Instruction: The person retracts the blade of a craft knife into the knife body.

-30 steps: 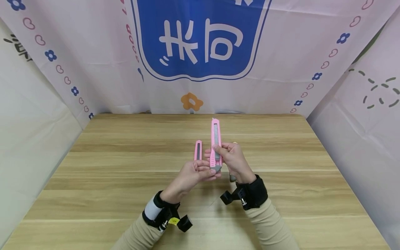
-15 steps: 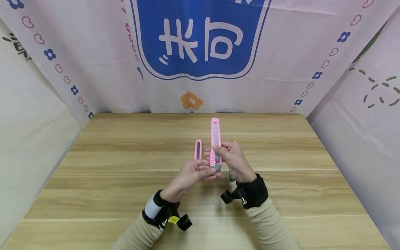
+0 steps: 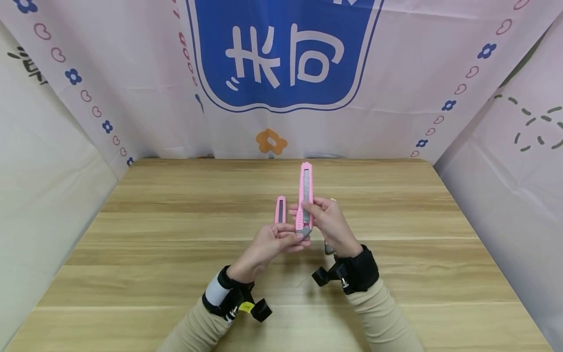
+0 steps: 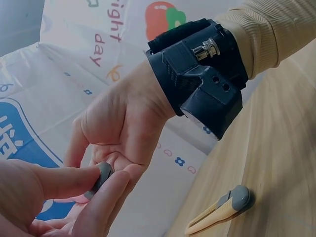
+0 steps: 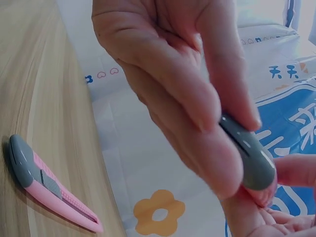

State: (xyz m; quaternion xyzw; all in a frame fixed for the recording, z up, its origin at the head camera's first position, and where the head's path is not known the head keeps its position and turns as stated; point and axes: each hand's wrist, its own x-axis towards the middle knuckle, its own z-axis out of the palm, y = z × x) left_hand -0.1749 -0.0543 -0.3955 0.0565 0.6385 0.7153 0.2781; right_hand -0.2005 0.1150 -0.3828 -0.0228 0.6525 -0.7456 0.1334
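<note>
A pink utility knife [image 3: 306,190] with a grey end cap stands raised above the table, held in both hands. My left hand [image 3: 269,247] pinches its grey lower end between thumb and fingers. Around the middle of the body, my right hand [image 3: 332,221] grips it, with the thumb over the grey slider area. In the left wrist view the grey cap [image 4: 101,178] shows between fingertips. A smaller pink utility knife [image 5: 52,190] lies on the table beyond the left hand. Below the right hand rests a yellow-orange utility knife [image 4: 222,210] with a grey end, mostly hidden in the head view.
The wood-grain table [image 3: 154,254] spreads around both hands. A printed white cloth [image 3: 176,122] with a blue badge hangs behind its far edge, and pale cloth walls stand on both sides.
The held knife has shifted slightly up and right, leaning a little more to the right. Both hands keep their hold, and the knives on the table have not moved.
</note>
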